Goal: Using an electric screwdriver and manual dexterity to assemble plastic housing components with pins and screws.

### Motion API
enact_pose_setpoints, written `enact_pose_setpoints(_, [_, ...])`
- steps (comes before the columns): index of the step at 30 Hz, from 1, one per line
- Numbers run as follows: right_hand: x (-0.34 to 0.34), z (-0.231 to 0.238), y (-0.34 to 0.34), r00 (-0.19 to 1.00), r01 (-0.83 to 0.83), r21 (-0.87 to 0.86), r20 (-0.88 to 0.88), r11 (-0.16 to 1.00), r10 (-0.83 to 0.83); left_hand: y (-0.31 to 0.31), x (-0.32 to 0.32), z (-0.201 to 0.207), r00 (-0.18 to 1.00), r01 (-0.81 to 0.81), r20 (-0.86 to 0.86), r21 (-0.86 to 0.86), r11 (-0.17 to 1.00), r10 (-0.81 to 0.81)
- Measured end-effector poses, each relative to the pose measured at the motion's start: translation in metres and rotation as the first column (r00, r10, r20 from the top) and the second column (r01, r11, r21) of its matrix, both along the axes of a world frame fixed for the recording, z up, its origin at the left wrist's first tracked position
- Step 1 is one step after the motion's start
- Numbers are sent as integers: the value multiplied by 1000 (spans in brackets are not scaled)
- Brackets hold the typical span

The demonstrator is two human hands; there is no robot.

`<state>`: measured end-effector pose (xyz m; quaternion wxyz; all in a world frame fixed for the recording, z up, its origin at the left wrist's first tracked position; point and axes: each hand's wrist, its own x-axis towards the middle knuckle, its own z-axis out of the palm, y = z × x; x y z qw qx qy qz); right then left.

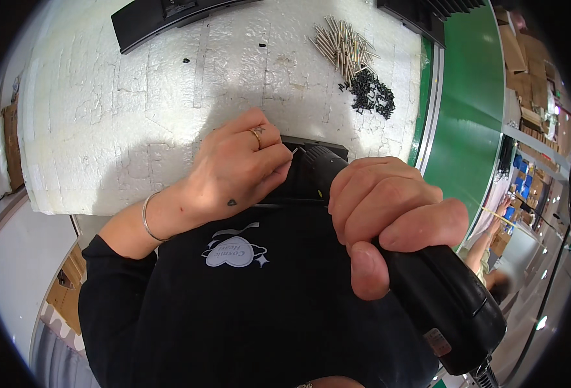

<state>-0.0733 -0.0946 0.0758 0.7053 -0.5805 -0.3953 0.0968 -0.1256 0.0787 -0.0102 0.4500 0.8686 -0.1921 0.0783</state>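
Note:
My right hand (389, 207) is wrapped round a black corded electric screwdriver (450, 304), whose ribbed nose (321, 161) points away from me and to the left. Just left of that nose, my left hand (240, 165) is closed in a pinch. A short silvery tip shows by its fingertips. Whether it belongs to the driver or to something pinched cannot be told. Under both hands, at the near edge of the padded table, lies a black part (292, 184), mostly covered by my hands and the driver.
A heap of long silvery pins (343, 48) lies at the far right, beside a pile of small black screws (371, 94). Two loose black bits (186, 61) lie farther left. Black housings (162, 22) stand at the far edge. To the right is a green surface (466, 90); a person is beyond.

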Motion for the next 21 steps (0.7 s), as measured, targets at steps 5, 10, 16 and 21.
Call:
enact_pose_setpoints(5, [11,-6,-3,997,-77,28,18,997,77,-1,-3,-7,999,15,40,38,999,-17])
enact_pose_setpoints(10, [13,21,-37,992,67,270,-121,960,-35,5,-2,6,999,41,15,89,995,-42])
enact_pose_setpoints(16, [26,17,-53,945,320,373,-194,871,-264,9,-5,21,991,132,-55,323,937,-120])
enact_pose_setpoints(21, [38,5,-82,913,405,451,-245,795,-326,63,24,51,785,-100,-536,-605,790,-311])
